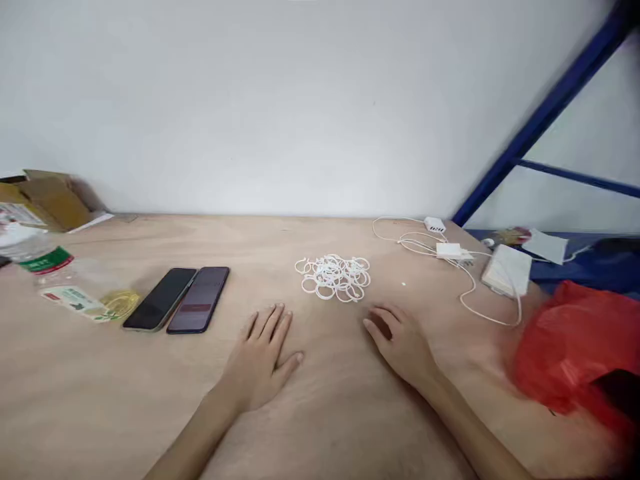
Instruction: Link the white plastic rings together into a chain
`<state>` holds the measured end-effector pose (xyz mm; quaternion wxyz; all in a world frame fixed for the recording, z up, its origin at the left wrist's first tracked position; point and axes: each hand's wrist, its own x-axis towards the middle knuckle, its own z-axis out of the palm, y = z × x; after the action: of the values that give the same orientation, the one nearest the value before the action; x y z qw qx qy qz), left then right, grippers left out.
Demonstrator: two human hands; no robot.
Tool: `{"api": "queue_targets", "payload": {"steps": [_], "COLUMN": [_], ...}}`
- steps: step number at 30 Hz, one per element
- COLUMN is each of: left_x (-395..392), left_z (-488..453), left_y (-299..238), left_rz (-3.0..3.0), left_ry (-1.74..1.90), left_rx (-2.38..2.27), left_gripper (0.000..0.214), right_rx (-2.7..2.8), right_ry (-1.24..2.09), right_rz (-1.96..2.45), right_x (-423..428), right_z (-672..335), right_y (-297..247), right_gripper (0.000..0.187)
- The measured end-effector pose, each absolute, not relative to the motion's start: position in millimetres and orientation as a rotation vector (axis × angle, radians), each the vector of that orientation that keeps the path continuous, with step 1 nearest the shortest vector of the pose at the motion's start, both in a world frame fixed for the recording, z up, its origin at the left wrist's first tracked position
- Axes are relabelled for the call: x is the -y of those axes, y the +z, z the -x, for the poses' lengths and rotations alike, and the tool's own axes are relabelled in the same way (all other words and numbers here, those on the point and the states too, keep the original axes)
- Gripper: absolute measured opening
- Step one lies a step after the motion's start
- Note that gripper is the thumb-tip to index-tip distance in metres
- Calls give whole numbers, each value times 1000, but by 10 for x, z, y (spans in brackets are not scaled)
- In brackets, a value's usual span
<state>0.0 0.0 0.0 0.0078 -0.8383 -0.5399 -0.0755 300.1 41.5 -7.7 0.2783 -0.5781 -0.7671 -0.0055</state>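
A small pile of white plastic rings point(334, 275), each seemingly an open-ended loop like a curtain ring, lies on the wooden tabletop point(320, 400) in front of me. Palm down on the wood, my left hand point(263, 363) has its fingers stretched and its thumb apart, with nothing in it. It is just left of and nearer than the pile. My right hand point(403, 343) rests on its side to the right of the rings, loosely curved. A gap shows between its thumb and index finger, and it holds nothing. Neither hand touches the rings.
Two phones point(199, 300) lie side by side at left, beside a clear plastic bottle point(53, 263) on its side. A cardboard box point(60, 200) stands far left. At right are white chargers with cables point(449, 251), a white box point(507, 270) and a red plastic bag point(575, 340).
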Motion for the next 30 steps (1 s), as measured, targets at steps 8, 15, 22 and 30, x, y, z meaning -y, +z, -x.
{"api": "queue_targets", "payload": {"steps": [8, 15, 22, 30], "left_x": [27, 11, -7, -149], "left_z": [14, 26, 1, -542], "left_y": [10, 0, 72, 280], "left_rz": [2602, 2633, 2676, 2760], "left_ry": [-315, -323, -595, -1455], "left_rx": [1672, 1695, 1802, 2022], "left_gripper": [70, 69, 54, 58], "right_rx": [1971, 1526, 918, 1403], "right_ry": [11, 402, 1146, 1363], "right_rz": [1475, 1436, 1085, 1010], "right_x": [-788, -824, -829, -461], "right_z": [-2718, -2827, -2853, -2425], "right_y": [-16, 25, 289, 418], "right_gripper": [17, 21, 25, 20]}}
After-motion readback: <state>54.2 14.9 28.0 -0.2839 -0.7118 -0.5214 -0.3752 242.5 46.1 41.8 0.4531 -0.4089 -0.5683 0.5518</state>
